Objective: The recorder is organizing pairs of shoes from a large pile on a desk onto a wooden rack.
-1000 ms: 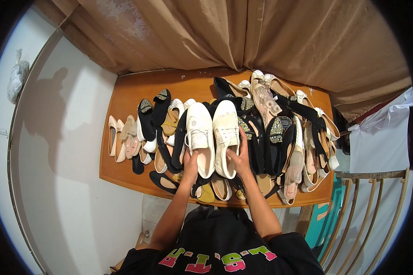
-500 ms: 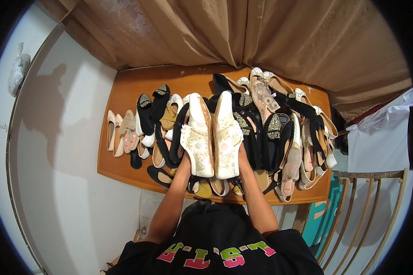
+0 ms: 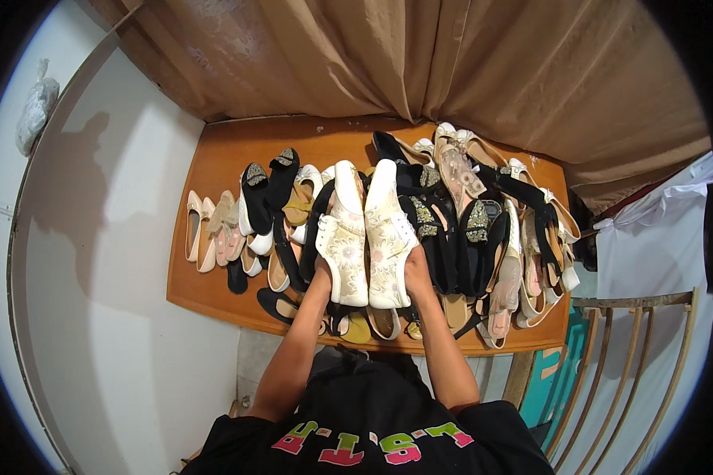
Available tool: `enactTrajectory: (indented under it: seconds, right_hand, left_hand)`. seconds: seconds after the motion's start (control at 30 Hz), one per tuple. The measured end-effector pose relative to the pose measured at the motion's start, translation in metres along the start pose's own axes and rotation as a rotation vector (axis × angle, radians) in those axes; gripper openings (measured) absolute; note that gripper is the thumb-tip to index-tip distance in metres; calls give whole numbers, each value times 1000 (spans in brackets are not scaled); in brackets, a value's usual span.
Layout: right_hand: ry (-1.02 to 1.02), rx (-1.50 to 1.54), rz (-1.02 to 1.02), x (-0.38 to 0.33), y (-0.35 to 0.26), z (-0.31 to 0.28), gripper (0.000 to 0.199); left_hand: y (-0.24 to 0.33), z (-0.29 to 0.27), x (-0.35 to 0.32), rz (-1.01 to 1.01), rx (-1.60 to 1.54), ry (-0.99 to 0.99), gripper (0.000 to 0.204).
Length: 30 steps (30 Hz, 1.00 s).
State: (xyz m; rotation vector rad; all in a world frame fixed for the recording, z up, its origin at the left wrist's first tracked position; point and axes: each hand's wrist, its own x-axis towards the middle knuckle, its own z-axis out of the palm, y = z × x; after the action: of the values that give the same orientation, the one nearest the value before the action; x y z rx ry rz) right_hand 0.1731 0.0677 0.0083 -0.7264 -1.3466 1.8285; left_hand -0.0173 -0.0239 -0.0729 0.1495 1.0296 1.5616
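In the head view, my left hand (image 3: 322, 273) grips the left shoe (image 3: 345, 253) and my right hand (image 3: 417, 269) grips the right shoe (image 3: 388, 253), each at the outer edge near the heel, my fingers mostly hidden. The pale floral shoes lie between my hands, side by side, flanks up and toes away from me, above the heaped flats (image 3: 474, 257); I can't tell whether the two touch. The table (image 3: 238, 150) has its front edge under my forearms, with brown wood showing at the back left. A curtain (image 3: 309, 63) hangs along the far edge; a white wall (image 3: 142, 317) stands just beside the left edge, a slatted rack (image 3: 634, 302) off the right front corner. Big pink and green letters (image 3: 404, 451) cross my black shirt (image 3: 372, 396); I make out no label on the shoes.
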Motion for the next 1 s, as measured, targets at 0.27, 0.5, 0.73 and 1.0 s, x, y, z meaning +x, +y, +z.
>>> enactTrajectory:
  seconds: [0.27, 0.5, 0.73, 1.0]
  right_hand:
    - [303, 100, 8, -2, -33, 24, 69]
    - [438, -48, -113, 2, -31, 53, 76]
    - [519, -146, -136, 3, -57, 66, 73]
    - [510, -76, -227, -14, -83, 86, 71]
  left_hand:
    - [70, 27, -30, 58, 219, -68, 43]
    - [102, 36, -33, 154, 222, -179, 66]
    - [131, 36, -29, 344, 340, -371, 87]
    - [137, 49, -35, 292, 191, -404, 89]
